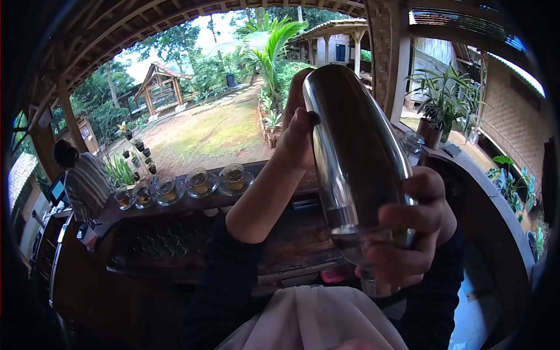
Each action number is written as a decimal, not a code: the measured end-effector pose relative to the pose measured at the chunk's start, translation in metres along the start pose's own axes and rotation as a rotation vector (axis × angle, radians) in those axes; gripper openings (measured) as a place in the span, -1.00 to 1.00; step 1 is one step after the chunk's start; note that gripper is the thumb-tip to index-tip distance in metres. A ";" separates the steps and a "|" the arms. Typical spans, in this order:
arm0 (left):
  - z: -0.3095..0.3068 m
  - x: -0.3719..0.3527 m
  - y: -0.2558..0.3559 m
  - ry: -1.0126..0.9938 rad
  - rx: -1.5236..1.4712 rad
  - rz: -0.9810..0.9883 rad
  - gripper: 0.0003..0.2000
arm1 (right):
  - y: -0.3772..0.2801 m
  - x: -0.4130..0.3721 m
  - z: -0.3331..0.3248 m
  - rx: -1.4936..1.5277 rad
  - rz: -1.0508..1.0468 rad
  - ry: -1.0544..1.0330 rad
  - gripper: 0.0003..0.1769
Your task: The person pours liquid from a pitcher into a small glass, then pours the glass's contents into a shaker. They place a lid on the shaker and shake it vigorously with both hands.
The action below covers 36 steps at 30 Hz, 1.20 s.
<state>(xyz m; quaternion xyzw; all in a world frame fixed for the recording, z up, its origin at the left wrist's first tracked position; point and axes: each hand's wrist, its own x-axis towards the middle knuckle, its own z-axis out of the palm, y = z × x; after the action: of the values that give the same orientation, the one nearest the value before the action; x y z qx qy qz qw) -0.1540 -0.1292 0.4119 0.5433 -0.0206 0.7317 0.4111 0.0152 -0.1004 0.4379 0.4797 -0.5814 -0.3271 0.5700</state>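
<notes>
A large metal cocktail shaker (356,140) is held up in front of me, tilted, its broad rounded end at the top and its narrow capped end low on the right. Around the upper left side of the shaker, my left hand (300,125) is closed, with part of its fingers hidden behind the metal. My right hand (411,227) wraps its fingers round the lower, narrower part. Beyond my left forearm, several glass cups on saucers, one of them a cup of amber drink (234,177), stand in a row along the counter.
The dark wooden counter (291,233) curves round in front of me. Upturned glasses (163,240) sit at its left. A person in a striped top (87,184) stands at the far left by a screen (57,191). A glass jar (413,143) and potted plants (431,131) are at the right.
</notes>
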 end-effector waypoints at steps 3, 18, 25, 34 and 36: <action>-0.017 0.044 -0.018 -0.018 -0.202 -0.323 -0.61 | 0.028 -0.018 -0.032 -0.019 0.323 -0.305 -0.46; 0.039 0.112 -0.175 0.299 0.271 -0.477 -0.61 | 0.053 -0.067 -0.141 -0.169 1.155 -0.105 -0.52; 0.083 0.102 -0.154 -0.079 -0.123 -0.358 -0.45 | -0.007 -0.001 -0.174 -0.136 0.315 -0.460 -0.55; 0.054 0.129 -0.189 0.155 -0.206 -0.601 -0.67 | 0.038 -0.056 -0.170 0.083 1.567 -0.056 -0.56; 0.058 0.107 -0.175 -0.279 -0.450 -0.456 -0.62 | 0.015 -0.029 -0.169 -0.152 0.849 -0.289 -0.65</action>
<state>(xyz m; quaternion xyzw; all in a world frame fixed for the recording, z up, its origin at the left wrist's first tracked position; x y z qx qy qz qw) -0.0069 0.0205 0.4494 0.5244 -0.1155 0.5171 0.6666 0.1745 -0.0406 0.4648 0.1050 -0.7746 -0.1699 0.6001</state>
